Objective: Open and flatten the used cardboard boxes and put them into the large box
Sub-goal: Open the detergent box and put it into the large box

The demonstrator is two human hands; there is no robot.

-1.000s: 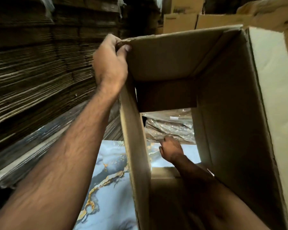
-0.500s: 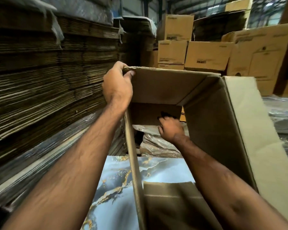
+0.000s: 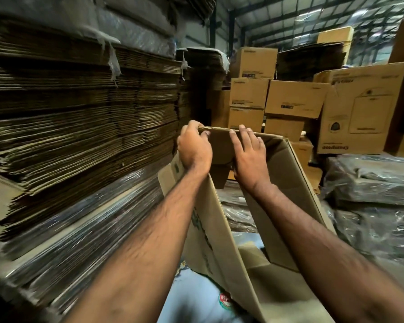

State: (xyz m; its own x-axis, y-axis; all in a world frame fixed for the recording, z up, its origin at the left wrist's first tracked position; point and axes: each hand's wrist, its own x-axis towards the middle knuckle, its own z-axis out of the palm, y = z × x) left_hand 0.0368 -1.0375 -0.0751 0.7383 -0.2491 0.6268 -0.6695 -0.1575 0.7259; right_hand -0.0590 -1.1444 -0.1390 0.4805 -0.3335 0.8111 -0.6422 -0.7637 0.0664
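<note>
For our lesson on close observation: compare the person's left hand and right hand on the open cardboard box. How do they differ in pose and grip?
1. The left hand curls its fingers over the far corner of the cardboard box; the right hand lies with straight fingers.
2. The left hand's grip wraps the top edge; the right hand presses flat on the inner panel, fingertips at the edge.

Both touch the same far panel, side by side.

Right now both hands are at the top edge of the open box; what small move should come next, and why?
Probably push the top edge down and away to collapse the cardboard box. The left hand grips that edge, the right hand lies flat on the inner wall, and the box stands open like a tube, not yet flat.
</note>
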